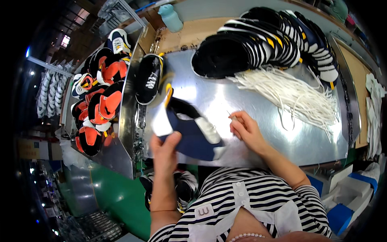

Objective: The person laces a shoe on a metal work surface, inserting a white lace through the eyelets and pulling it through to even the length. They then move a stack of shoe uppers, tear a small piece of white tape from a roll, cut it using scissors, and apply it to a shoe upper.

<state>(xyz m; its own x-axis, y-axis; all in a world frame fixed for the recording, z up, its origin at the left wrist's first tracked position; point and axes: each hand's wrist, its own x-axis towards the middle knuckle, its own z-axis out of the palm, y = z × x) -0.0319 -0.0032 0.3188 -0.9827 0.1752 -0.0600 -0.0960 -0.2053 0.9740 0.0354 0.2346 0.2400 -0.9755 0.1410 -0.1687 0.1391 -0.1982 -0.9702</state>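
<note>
My left hand (164, 150) grips a navy and white shoe upper (189, 135) by its side, thumb on top. The upper is tilted over the near edge of the metal tabletop (246, 149), its black lining and yellow heel loop facing up and away. To its right, my right hand (244, 126) is closed in a pinch, apart from the upper. A thin tip shows at its fingers, too small to name. Beyond that hand lies a bundle of white shoelaces (290, 94). Another shoe upper (149, 79), black inside with white lacing, rests at the table's left edge.
Nested rows of black and white shoe uppers (258, 40) fill the back right. On the left, a metal shelf holds stacked uppers with orange linings (107, 107). A pale blue bottle (171, 18) stands at the back. White and blue bins (348, 191) are at lower right.
</note>
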